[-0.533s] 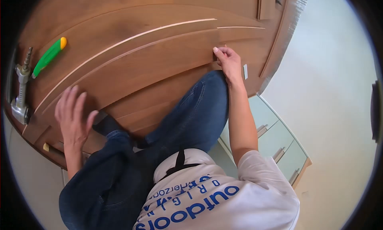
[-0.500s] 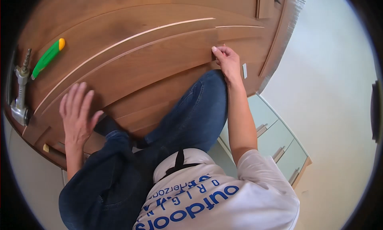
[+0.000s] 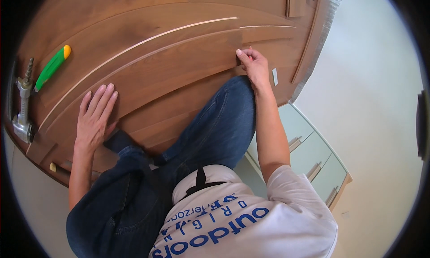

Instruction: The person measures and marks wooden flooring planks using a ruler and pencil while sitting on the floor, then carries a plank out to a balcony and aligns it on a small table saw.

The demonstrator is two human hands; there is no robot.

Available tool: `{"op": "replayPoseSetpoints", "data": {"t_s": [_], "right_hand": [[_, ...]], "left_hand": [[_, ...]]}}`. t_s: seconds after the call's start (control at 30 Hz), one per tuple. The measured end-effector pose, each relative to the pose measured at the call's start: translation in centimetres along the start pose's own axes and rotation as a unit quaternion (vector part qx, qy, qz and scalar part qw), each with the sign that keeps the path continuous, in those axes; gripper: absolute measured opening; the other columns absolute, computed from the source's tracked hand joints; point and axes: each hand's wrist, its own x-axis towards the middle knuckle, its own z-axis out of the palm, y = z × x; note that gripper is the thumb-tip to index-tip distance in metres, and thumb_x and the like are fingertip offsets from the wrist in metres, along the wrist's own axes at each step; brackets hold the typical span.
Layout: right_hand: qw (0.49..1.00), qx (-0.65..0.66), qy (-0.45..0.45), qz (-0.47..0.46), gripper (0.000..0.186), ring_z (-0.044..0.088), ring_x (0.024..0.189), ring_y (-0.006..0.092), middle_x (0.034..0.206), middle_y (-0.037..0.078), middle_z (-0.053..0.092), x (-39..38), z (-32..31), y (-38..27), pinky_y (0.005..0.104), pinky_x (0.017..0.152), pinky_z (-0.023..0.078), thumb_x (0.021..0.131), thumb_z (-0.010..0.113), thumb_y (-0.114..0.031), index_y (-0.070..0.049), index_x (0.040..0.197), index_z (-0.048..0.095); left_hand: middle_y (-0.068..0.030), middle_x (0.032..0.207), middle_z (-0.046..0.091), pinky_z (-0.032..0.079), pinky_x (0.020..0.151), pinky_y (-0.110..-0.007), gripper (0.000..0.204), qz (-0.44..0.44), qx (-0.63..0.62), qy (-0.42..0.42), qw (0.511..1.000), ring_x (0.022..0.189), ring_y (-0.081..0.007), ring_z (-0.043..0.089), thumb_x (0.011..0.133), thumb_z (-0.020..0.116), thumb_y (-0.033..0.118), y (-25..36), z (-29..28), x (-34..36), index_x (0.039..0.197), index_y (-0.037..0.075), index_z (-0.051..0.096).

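A large brown wooden door (image 3: pixel 170 56) lies flat under me, crossed by thin pale curved inlay strips. I kneel on it in blue jeans (image 3: pixel 210 128). My left hand (image 3: pixel 95 117) lies flat on the wood near the lower left edge, fingers together and stretched out. My right hand (image 3: pixel 253 65) pinches the end of a wooden panel strip (image 3: pixel 179 74) near the door's right side, thumb and fingers closed on its edge. A small pale piece (image 3: pixel 275 76) lies on the door just right of that hand.
A green tool with an orange tip (image 3: pixel 53 66) lies on the door at the upper left. A metal power tool (image 3: pixel 23 110) rests at the far left edge. A pale green cabinet with drawers and handles (image 3: pixel 313 155) stands at the right on a light floor (image 3: pixel 367 79).
My left hand has come down from a raised, spread pose and now lies flat on the door. My right hand stays at the strip's end.
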Motion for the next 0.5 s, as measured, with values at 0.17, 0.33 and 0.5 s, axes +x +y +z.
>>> {"op": "replayPoseSetpoints", "data": {"t_s": [0.17, 0.33, 0.5], "right_hand": [[0.999, -0.001, 0.001, -0.033, 0.025, 0.05, 0.073, 0.0063, 0.077, -0.004, 0.06, 0.14, 0.06, 0.0, 0.023, 0.076, 0.048, 0.092, 0.083, -0.022, 0.002, 0.094, 0.076], [1.0, -0.001, 0.004, -0.02, 0.025, 0.05, 0.074, 0.0062, 0.077, -0.004, 0.06, 0.09, -0.03, 0.0, 0.0227, 0.078, 0.047, 0.092, 0.083, -0.021, 0.002, 0.094, 0.076], [1.0, 0.003, 0.006, -0.007, 0.025, 0.05, 0.074, 0.0064, 0.077, -0.004, 0.059, -0.09, 0.0, -0.23, 0.0231, 0.083, 0.048, 0.092, 0.082, -0.021, 0.002, 0.094, 0.076]], "left_hand": [[-0.0049, 0.165, 0.041, 0.022, 0.128, -0.044, 0.101, 0.0, -0.004, 0.02, 1.0, 0.154, -0.0218, 0.035, 0.063, 0.087, 0.02, 0.05, -0.19, 0.13, 0.155, 0.01, 0.046], [-0.0043, 0.166, 0.04, 0.022, 0.128, -0.043, 0.105, -0.004, -0.004, 0.015, 1.0, 0.154, -0.0211, 0.035, 0.06, 0.088, 0.021, 0.12, -0.38, 0.16, 0.156, 0.011, 0.046], [-0.0036, 0.166, 0.04, 0.022, 0.128, -0.043, 0.108, -0.003, -0.005, 0.012, 1.0, 0.154, -0.0209, 0.035, 0.058, 0.09, 0.022, 0.04, -0.19, 0.11, 0.156, 0.012, 0.045]]}}
